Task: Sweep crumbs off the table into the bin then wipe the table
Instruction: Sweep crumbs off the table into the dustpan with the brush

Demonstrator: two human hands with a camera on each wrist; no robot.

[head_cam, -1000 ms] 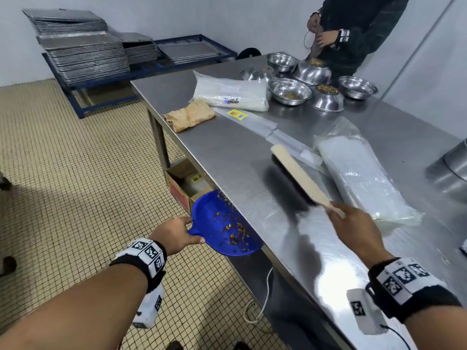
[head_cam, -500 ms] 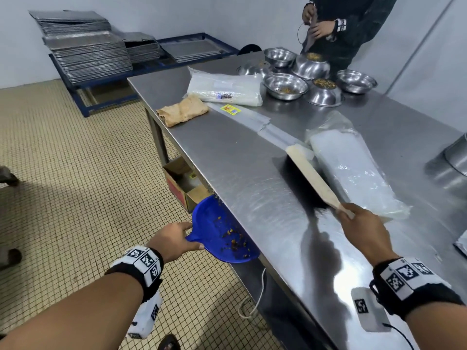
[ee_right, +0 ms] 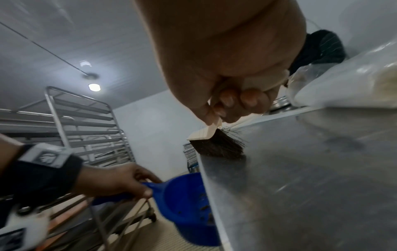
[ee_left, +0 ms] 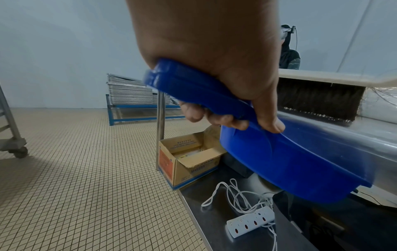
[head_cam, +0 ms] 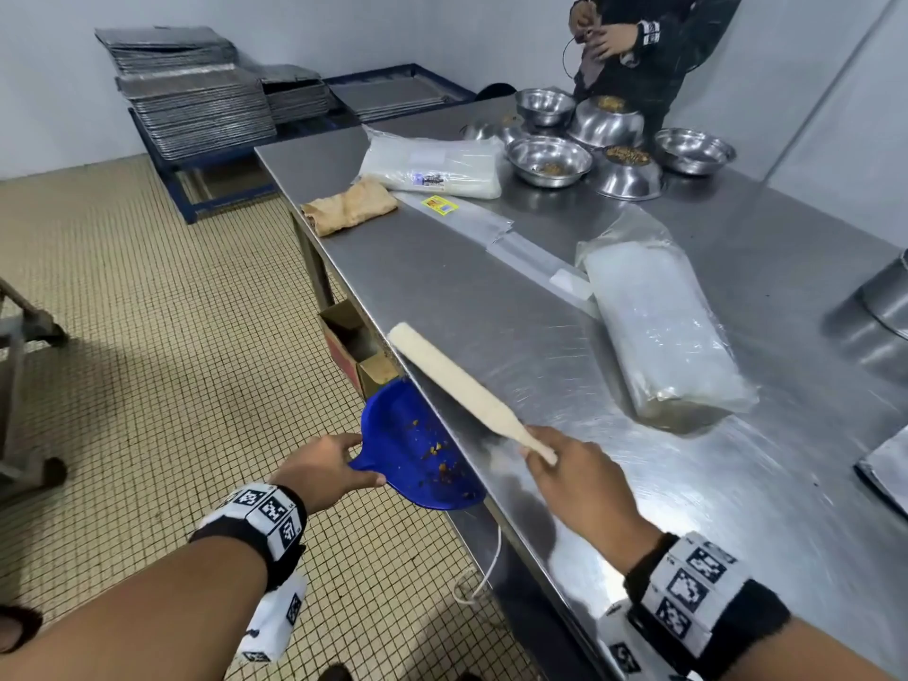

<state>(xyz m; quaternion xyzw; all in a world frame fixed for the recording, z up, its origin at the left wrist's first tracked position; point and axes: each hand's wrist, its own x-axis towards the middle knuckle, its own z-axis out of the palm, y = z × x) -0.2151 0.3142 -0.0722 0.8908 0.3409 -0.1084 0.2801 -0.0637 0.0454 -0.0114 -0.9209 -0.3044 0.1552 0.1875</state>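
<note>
Blue dustpan [head_cam: 417, 454], gripped by left hand [head_cam: 322, 471] under the table [head_cam: 491, 297] edge, catches crumbs [head_cam: 439, 466] as right hand [head_cam: 580, 489] clasps the brush [head_cam: 457, 385].

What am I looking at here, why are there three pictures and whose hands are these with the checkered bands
There is no machine: a person wears three cameras, one on the head and one on each wrist, and the patterned bands are on the wrists. The head view looks down at both hands. The left hand grips the handle of a blue dustpan held below the edge of the steel table; brown crumbs lie in it. The right hand holds a wooden brush with its dark bristles at the table edge. Farther along the table lie plastic bags, a tan cloth and metal bowls. A second person stands beyond it.
</note>
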